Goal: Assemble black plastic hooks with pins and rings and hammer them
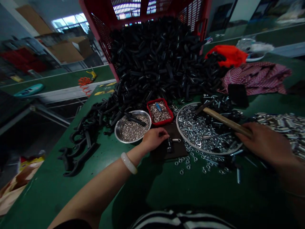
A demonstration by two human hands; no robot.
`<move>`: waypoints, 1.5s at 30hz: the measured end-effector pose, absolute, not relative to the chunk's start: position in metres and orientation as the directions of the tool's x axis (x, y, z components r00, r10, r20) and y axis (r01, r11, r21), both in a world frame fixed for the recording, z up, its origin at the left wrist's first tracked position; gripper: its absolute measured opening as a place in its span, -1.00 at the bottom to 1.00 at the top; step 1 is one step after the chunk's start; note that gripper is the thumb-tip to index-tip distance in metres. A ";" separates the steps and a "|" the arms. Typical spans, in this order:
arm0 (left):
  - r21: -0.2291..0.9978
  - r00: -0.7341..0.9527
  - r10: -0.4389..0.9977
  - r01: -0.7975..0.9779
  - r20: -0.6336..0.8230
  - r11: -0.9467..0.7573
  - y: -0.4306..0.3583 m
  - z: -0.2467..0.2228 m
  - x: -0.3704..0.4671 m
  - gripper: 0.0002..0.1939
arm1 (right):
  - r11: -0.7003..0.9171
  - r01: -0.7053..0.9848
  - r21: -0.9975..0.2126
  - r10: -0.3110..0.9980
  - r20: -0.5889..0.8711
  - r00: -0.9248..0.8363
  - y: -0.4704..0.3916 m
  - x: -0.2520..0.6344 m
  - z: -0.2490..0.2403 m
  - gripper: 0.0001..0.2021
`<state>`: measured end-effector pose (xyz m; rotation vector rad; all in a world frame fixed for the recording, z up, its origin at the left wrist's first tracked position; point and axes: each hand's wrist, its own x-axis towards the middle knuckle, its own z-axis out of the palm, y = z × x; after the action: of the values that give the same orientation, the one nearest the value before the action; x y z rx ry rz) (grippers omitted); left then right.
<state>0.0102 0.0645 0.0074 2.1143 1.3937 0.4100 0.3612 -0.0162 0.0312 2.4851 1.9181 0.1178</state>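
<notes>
My right hand (pixel 267 143) is wrapped round the wooden handle of a hammer (pixel 224 121); the hammer's dark head hovers over or rests at the far rim of a large round tray (pixel 215 153) of small metal parts. My left hand (pixel 154 139) is closed, its fingertips pinched at a small dark part (pixel 169 147) on a dark square pad (pixel 157 155). What sits between those fingertips is hidden. Beside the part lies a small coil spring (pixel 176 140). A white bangle (pixel 129 163) circles my left wrist.
A red crate (pixel 95 28) spills black curved parts (pixel 162 54) onto the green table (pixel 100 190). Behind the pad stand a metal bowl (pixel 116 133) of tiny pins and a red tray (pixel 172 120) of pins. Loose rings lie in front; metal springs (pixel 293 130) are heaped right.
</notes>
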 end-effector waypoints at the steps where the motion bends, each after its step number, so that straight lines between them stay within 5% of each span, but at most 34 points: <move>1: 0.595 0.401 0.915 0.747 -0.047 -0.297 0.065 0.007 0.011 -0.78 | -0.256 0.966 0.045 0.966 0.053 0.254 -0.016 0.360 0.032 -0.61; 6: 0.488 0.414 0.910 0.797 -0.009 -0.357 0.061 0.014 0.013 -0.79 | -0.272 0.962 0.032 0.962 0.030 0.271 -0.017 0.359 0.034 -0.62; 14: 0.147 0.555 0.827 0.814 0.089 -0.562 0.047 0.016 0.013 -0.71 | -0.364 0.931 0.017 0.930 0.073 0.361 -0.018 0.356 0.038 -0.60; 20: 0.221 0.587 0.794 0.763 0.157 -0.607 0.028 0.006 -0.002 -0.28 | -0.387 0.844 -0.371 0.864 0.174 0.472 -0.032 0.337 0.044 -0.56; 24: 0.266 0.527 0.838 0.795 0.141 -0.544 0.022 -0.004 -0.002 -0.30 | -0.138 0.748 -0.649 0.988 -0.041 0.147 -0.051 0.300 0.054 -0.51; 26: 0.292 0.502 0.852 0.800 0.150 -0.523 0.023 -0.006 -0.001 -0.32 | 0.033 0.815 -0.578 0.996 0.084 0.019 -0.060 0.284 0.055 -0.52; 29: 0.332 0.464 0.870 0.804 0.167 -0.493 0.026 -0.007 0.000 -0.33 | 0.179 0.949 -0.261 0.953 0.285 -0.102 -0.068 0.269 0.045 -0.52; 32: 0.374 0.444 0.880 0.798 0.166 -0.473 0.027 -0.007 -0.002 -0.32 | 0.190 0.977 -0.093 0.963 0.214 -0.166 -0.071 0.266 0.031 -0.51; 35: 0.400 0.444 0.882 0.789 0.156 -0.467 0.028 -0.009 -0.003 -0.32 | 0.228 0.970 -0.081 0.959 0.192 -0.209 -0.075 0.265 0.029 -0.51; 40: 0.399 0.420 0.890 0.795 0.179 -0.456 0.028 -0.011 -0.002 -0.36 | 0.270 0.959 -0.085 0.879 0.429 -0.209 -0.085 0.258 0.036 -0.44; 45: 0.380 0.395 0.902 0.818 0.174 -0.432 0.026 -0.010 0.000 -0.37 | 0.325 0.935 -0.144 0.923 0.265 -0.280 -0.085 0.260 0.023 -0.49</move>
<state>-0.0002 0.0264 -0.0105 2.4198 1.5216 0.5235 0.2597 -0.0846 0.0227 2.0239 2.7875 0.0691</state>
